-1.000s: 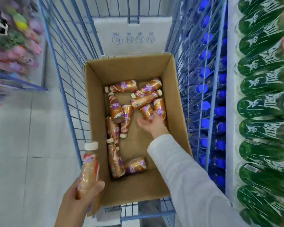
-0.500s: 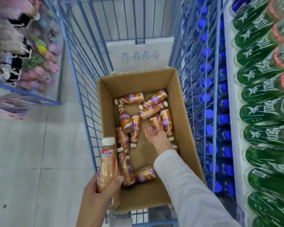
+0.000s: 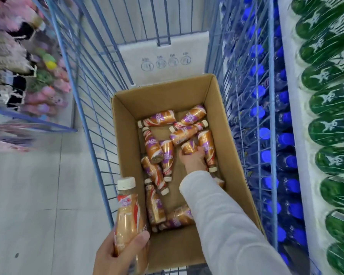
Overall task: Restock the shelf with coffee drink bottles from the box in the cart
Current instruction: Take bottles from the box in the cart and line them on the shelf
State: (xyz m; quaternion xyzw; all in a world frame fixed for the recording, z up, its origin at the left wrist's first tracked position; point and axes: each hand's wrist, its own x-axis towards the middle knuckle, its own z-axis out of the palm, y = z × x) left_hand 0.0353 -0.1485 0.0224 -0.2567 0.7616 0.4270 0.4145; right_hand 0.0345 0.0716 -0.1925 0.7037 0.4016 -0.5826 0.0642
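An open cardboard box [image 3: 127,155] sits inside a blue wire cart [image 3: 91,108]. Several brown-and-purple coffee drink bottles [image 3: 163,118] lie loose on the box floor. My left hand [image 3: 117,255] holds one upright coffee bottle [image 3: 128,211] with a white cap, just outside the box's near left corner. My right hand [image 3: 194,158], in a white sleeve, reaches down into the box and curls its fingers round a lying coffee bottle [image 3: 189,146] near the right wall.
A shelf of green bottles [image 3: 330,120] runs along the right edge. Blue-capped bottles [image 3: 264,133] stand behind the cart's right wire wall. A white box [image 3: 165,56] stands at the cart's far end. Grey floor and pink goods [image 3: 48,96] lie to the left.
My right hand has moved onto a bottle near the right wall and closed its fingers round it. My left hand still holds its bottle; the view has shifted.
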